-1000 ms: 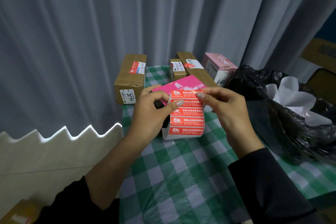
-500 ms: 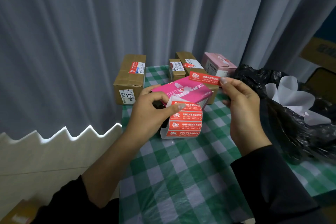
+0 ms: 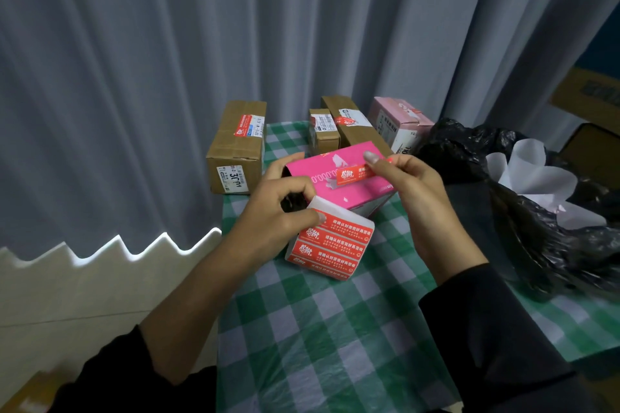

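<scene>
- Step, as judged: sealing. Right hand (image 3: 412, 191) pinches 1 peeled red sticker (image 3: 355, 174) against the top of 1 pink box (image 3: 365, 194) on the desk (image 3: 318, 329).
- Left hand (image 3: 278, 211) grips 1 sticker roll (image 3: 332, 241) just before the box.
- Next move likely: lay sticker flat, press down.
- Behind: 3 brown cartons (image 3: 236, 147), 1 pale pink carton (image 3: 397, 121).
- Right: 1 black bag (image 3: 503, 178).
</scene>
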